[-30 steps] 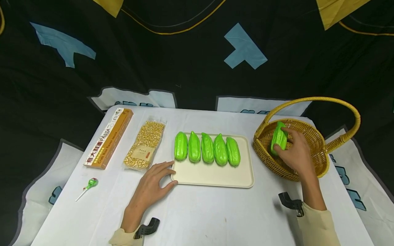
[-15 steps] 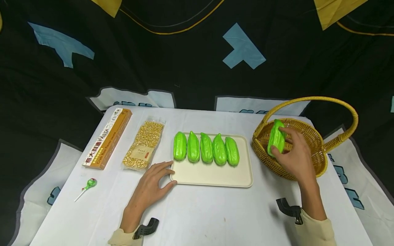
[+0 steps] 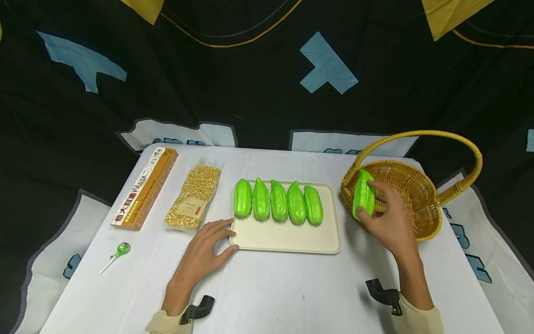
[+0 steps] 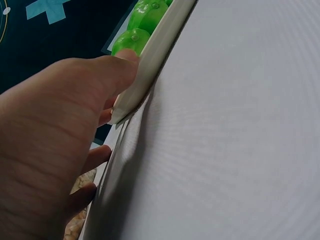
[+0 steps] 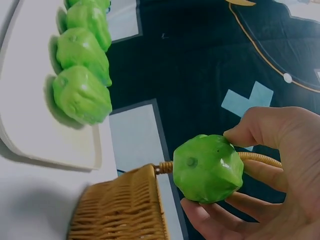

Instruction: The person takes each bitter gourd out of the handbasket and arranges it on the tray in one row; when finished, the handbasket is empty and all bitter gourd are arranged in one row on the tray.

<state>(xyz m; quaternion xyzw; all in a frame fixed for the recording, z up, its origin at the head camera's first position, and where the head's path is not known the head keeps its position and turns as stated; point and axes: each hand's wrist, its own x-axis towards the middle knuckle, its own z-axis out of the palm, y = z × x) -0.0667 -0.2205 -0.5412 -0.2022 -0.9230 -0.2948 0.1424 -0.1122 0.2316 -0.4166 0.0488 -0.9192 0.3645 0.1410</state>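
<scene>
My right hand (image 3: 388, 215) holds a bright green, ridged bitter melon (image 3: 364, 195) between thumb and fingertips, over the left rim of the wicker basket (image 3: 417, 185). Seen end-on in the right wrist view, that bitter melon (image 5: 207, 169) has the thumb above and fingers below. Several more green bitter melons (image 3: 278, 200) lie side by side along the back of a cream tray (image 3: 283, 239). At the tray's left edge rests my left hand (image 3: 204, 253), its fingertips on the rim and its thumb by the front corner. The left wrist view shows this thumb (image 4: 120, 70) against the tray wall.
Left of the tray lie a clear bag of yellow corn kernels (image 3: 196, 190), a pasta box (image 3: 146, 188) and a green-wrapped lollipop (image 3: 121, 249). The basket's tall handle (image 3: 421, 133) arches over its opening. A black curtain (image 3: 250, 93) hangs behind the white-covered table.
My right hand has brought the bitter melon from inside the basket leftward to its left rim. The left hand stays at the tray's edge.
</scene>
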